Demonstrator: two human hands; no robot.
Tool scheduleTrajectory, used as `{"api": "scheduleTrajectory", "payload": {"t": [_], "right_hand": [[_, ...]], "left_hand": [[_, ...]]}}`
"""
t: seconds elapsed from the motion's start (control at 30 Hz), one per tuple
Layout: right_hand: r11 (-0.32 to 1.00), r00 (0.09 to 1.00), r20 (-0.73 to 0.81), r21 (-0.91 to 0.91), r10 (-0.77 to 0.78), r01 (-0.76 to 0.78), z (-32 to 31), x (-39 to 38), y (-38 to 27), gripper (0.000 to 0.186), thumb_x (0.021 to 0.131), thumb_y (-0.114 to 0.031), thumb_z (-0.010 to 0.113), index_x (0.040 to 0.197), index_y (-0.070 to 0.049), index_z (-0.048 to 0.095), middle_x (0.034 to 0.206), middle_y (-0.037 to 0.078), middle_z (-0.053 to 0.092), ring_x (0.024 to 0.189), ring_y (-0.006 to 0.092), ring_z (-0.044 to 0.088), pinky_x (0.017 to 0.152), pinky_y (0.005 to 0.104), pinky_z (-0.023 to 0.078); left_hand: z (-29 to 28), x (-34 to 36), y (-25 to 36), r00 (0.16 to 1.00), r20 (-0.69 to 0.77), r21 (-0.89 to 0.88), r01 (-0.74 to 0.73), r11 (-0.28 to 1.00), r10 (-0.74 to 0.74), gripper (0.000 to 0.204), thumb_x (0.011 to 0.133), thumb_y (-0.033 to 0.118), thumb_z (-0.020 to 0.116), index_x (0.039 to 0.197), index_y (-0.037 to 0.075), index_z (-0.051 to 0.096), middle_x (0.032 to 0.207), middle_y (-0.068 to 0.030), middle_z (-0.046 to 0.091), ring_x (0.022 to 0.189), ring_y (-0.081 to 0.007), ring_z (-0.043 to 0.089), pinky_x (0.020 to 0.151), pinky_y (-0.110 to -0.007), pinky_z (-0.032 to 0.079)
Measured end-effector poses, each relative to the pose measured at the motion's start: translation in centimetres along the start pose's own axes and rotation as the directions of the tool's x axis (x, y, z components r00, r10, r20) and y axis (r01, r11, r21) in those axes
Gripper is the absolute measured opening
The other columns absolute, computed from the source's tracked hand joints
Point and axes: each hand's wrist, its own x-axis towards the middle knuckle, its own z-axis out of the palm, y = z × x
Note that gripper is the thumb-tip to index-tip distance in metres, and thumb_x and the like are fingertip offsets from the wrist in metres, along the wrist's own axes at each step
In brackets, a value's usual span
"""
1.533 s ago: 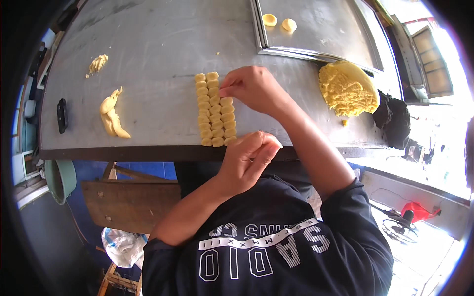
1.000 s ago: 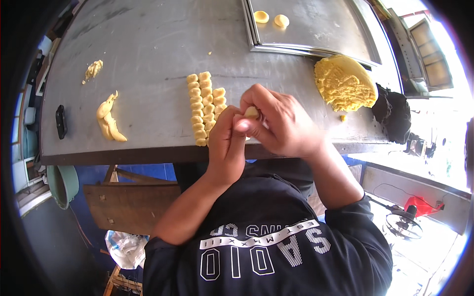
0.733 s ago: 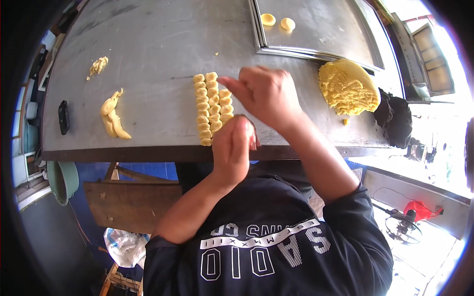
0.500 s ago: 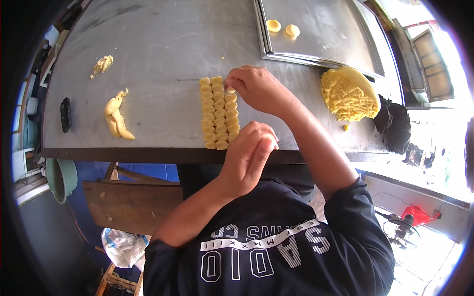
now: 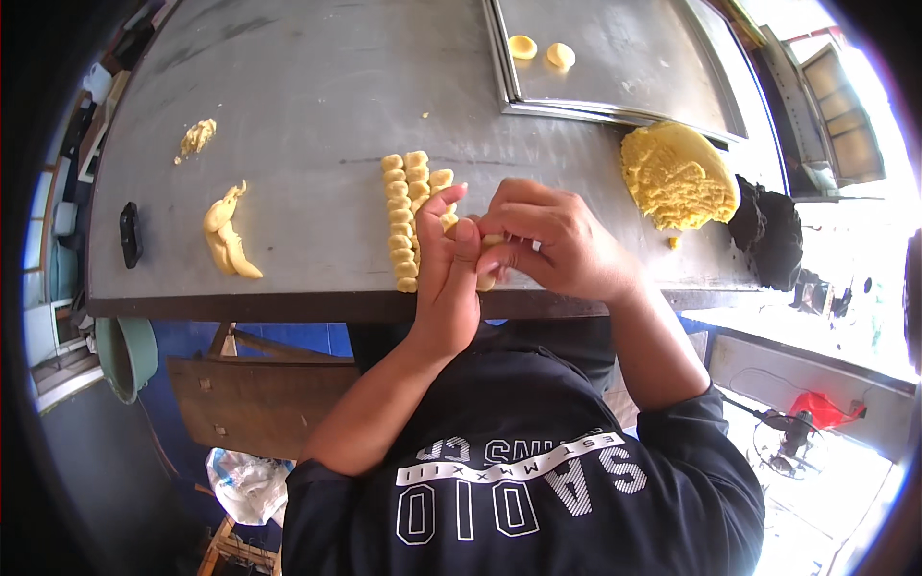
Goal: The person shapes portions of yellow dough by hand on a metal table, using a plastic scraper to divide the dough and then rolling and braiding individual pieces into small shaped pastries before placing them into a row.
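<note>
My left hand (image 5: 449, 269) is raised over the front of the steel table (image 5: 317, 134), fingers curled round a piece of yellow dough (image 5: 492, 240), index finger lifted. My right hand (image 5: 562, 240) meets it from the right, pinching the same dough; the piece is mostly hidden by the fingers. Just beyond them lie rows of small dough pieces (image 5: 396, 216), partly covered by my hands. A soft pale dough strip (image 5: 230, 245) lies to their left, with a smear of crumbs (image 5: 197, 139) above it. A large textured yellow dough mound (image 5: 677, 173) sits to the right.
Stacked metal trays (image 5: 624, 67) at the back right carry two dough rounds (image 5: 560, 55). A black crumpled bag (image 5: 768, 230) is beside the mound, a black object (image 5: 131, 233) at the left. Below are a green basin (image 5: 125, 355), wooden bench (image 5: 250, 403) and white sack (image 5: 248, 485).
My right hand has left the top of the right-hand row and come down and nearer to meet my left hand, which has shifted slightly left and turned more upright.
</note>
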Motion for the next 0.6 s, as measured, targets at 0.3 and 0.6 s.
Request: {"api": "scheduleTrajectory", "payload": {"t": [0.3,0.6], "right_hand": [[0.977,0.938,-0.293,-0.047,0.185,-0.207,2.2,2.0,-1.4,0.048,0.098,-0.041,0.080,0.074,-0.004,0.060,0.062,0.012,0.060,0.056,0.0359,0.064,0.054,0.0449,0.051],[0.957,0.975,-0.162,-0.224,0.151,-0.186,3.0,7.0,8.9,0.021,0.100,-0.024,0.077,0.100,-0.003,0.073,0.074,0.014,0.067,0.070,0.0370,0.065,0.070,0.0449,0.053]], "left_hand": [[-0.8,0.4,-1.7,0.940,0.181,0.274,-0.331,0.903,0.289,0.028,0.119,0.019,0.044,0.100,0.002,0.057,0.088,-0.0020,0.056,0.079,-0.0089,0.052,0.073,-0.027,0.046],[-0.8,-0.7,0.3,0.899,0.405,0.371,-0.328,0.869,0.166,0.032,0.120,0.021,0.043,0.098,0.002,0.055,0.104,-0.0138,0.068,0.097,-0.0140,0.061,0.088,-0.031,0.051]]}}
